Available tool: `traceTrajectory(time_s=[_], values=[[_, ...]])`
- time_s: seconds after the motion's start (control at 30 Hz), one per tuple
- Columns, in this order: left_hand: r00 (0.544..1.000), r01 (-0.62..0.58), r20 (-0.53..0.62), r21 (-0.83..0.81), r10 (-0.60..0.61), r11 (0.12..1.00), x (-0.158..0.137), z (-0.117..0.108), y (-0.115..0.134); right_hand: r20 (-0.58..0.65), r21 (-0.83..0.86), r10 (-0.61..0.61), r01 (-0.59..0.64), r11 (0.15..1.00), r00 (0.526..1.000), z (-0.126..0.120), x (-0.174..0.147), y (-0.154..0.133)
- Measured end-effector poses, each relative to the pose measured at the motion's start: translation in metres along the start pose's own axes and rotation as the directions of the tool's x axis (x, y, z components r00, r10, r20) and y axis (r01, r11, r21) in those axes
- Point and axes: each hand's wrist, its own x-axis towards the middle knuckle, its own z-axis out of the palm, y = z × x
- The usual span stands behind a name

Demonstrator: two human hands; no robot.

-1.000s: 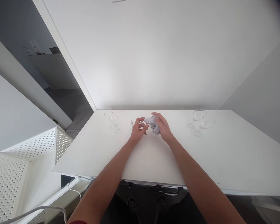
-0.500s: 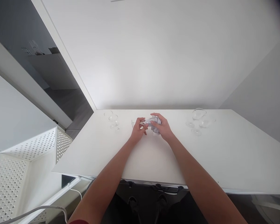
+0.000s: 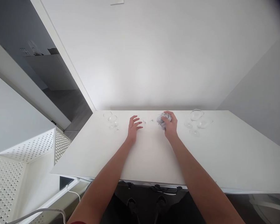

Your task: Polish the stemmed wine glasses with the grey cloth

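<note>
My right hand (image 3: 171, 124) grips a stemmed glass (image 3: 151, 120) by its bowl, with a white-grey cloth (image 3: 162, 125) bunched at the bowl. The glass lies sideways, its stem and foot pointing left. Off the foot, my left hand (image 3: 134, 127) holds nothing, its fingers spread and apart from the glass. How far the cloth goes into the bowl is hard to make out.
Several clear stemmed glasses (image 3: 197, 115) are grouped on the white table (image 3: 151, 158) to the right. More small glasses (image 3: 112, 119) stand at the left near the back edge. White perforated panels (image 3: 11, 177) are beside the table, lower left.
My left hand has let go of the glass and moved left, fingers opening. My right hand has shifted right with the glass and cloth.
</note>
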Motion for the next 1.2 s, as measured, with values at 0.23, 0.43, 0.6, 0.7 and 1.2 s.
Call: traceTrajectory(time_s=[0.23, 0.43, 0.6, 0.7, 1.2], values=[[0.962, 0.074, 0.235, 0.258, -0.137, 0.963, -0.004, 0.011, 0.006, 0.31, -0.185, -0.069, 0.131, 0.974, 0.948, 0.012, -0.017, -0.009], [0.897, 0.01, 0.399, 0.415, -0.192, 0.91, -0.007, 0.01, 0.007, 0.274, -0.096, -0.079, 0.109, 0.989, 0.959, 0.012, -0.016, -0.013], [0.928, 0.024, 0.337, 0.371, -0.158, 0.928, -0.006, 0.008, 0.003, 0.047, 0.115, 0.032, -0.037, 0.993, 0.998, 0.006, -0.005, -0.004], [0.953, 0.019, 0.283, 0.294, -0.106, 0.955, -0.005, 0.008, 0.003, -0.059, 0.202, 0.098, -0.084, 0.976, 0.993, 0.002, 0.002, 0.004], [0.933, -0.031, 0.36, 0.119, -0.014, 0.992, -0.007, 0.01, 0.012, 0.48, 0.359, 0.182, -0.381, 0.852, 0.858, 0.026, -0.024, -0.013]])
